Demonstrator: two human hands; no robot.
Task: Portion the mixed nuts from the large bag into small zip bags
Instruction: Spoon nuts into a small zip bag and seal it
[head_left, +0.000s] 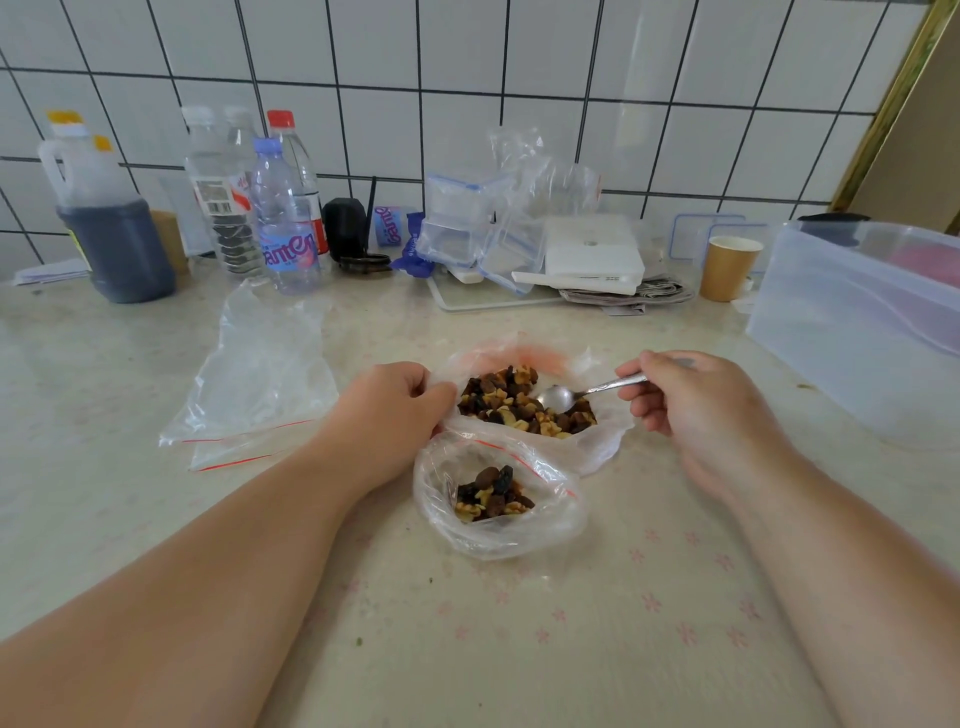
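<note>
spoon (558, 397) in right hand (691, 410), bowl over nuts (524, 402), beyond fingers (631, 371)

The clear water bottle (284, 218) with the pale purple cap carries a blue and pink label reading "Ganten" in white letters. A small blue wrapper (388, 224) just to the right of the black object shows the same "Ganten" lettering turned on its side. The barcode label on the taller bottle (215, 192) is too blurred to read
</note>
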